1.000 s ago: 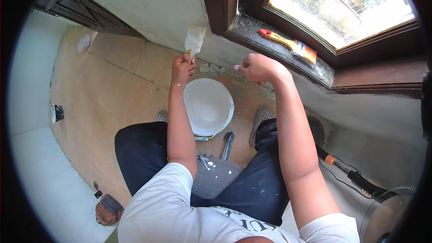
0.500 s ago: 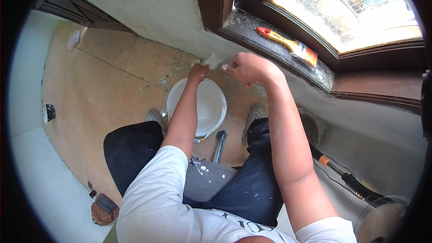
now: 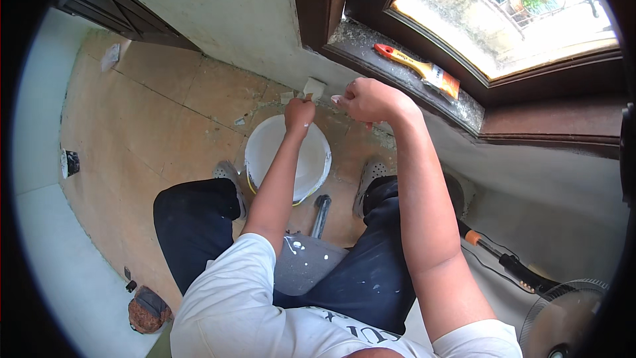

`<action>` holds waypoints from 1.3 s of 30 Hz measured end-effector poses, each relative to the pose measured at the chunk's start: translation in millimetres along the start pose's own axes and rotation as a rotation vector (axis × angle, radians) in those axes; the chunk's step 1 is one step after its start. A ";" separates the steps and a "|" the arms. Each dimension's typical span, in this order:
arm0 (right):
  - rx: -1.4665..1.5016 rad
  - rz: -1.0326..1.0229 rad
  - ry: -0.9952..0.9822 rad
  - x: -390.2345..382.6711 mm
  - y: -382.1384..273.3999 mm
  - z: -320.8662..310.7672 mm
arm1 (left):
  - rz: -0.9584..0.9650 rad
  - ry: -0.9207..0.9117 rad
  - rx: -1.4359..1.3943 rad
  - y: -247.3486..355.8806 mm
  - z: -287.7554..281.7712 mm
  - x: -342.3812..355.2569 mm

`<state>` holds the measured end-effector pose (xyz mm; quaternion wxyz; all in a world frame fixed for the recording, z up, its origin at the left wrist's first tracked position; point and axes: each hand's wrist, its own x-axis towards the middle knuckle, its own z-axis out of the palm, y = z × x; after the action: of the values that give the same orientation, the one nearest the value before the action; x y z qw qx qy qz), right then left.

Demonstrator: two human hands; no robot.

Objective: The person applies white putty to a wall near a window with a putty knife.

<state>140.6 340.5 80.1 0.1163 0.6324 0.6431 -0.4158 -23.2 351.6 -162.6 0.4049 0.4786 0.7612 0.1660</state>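
My left hand (image 3: 300, 114) reaches over the far side of a white bucket (image 3: 317, 154), its fingers pinched together. Right beyond the fingertips is a small pale square piece (image 3: 315, 87) low by the wall; I cannot tell whether the hand touches it. My right hand (image 3: 373, 101) is closed in front of the wall below the window sill. A whitish tip (image 3: 338, 100) shows at its fingers, but what it grips is hidden. The bucket stands on the floor between my feet, pale inside, with smears on its rim.
A paintbrush (image 3: 419, 70) with a red and yellow handle lies on the dusty sill (image 3: 364, 41). A grey bar (image 3: 321, 216) is in front of my seat. A fan (image 3: 570, 321) stands at lower right. Scraps (image 3: 240, 120) lie on the tiled floor (image 3: 159, 119).
My left hand has moved slightly right, toward the pale square piece, which shows more plainly. The right hand has stayed nearly in place. The view has shifted a little.
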 end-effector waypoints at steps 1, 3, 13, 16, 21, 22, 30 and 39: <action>0.004 0.000 0.008 -1.0 2.0 0.6 | 0.002 0.000 0.003 7.1 -4.2 -9.1; 0.010 -0.005 0.007 -2.5 6.1 0.5 | 0.114 0.090 -0.063 15.9 -14.1 -23.1; 0.012 0.011 0.021 -12.4 9.7 -2.5 | 0.493 0.081 -0.588 -22.0 17.3 -11.0; 0.016 0.003 0.023 -5.8 12.4 -0.8 | 0.389 0.078 -0.392 -12.3 32.8 -0.4; 0.011 0.008 -0.004 1.7 15.6 -3.3 | 0.190 0.147 -0.200 -2.9 48.3 -15.1; -0.014 0.008 -0.006 3.7 16.8 -2.1 | 0.190 0.142 -0.199 -13.3 54.7 -8.4; -0.055 0.018 -0.084 15.6 12.7 19.2 | -0.350 -0.485 -0.525 -4.9 -20.6 -21.0; -0.032 0.151 -0.311 56.9 4.7 88.7 | -0.311 -0.552 -0.530 25.9 -157.5 -59.4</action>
<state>101.6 320.1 -15.8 0.2553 0.6051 0.5745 -0.4885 -117.2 334.2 -21.6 0.7234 0.2633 0.6182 0.1585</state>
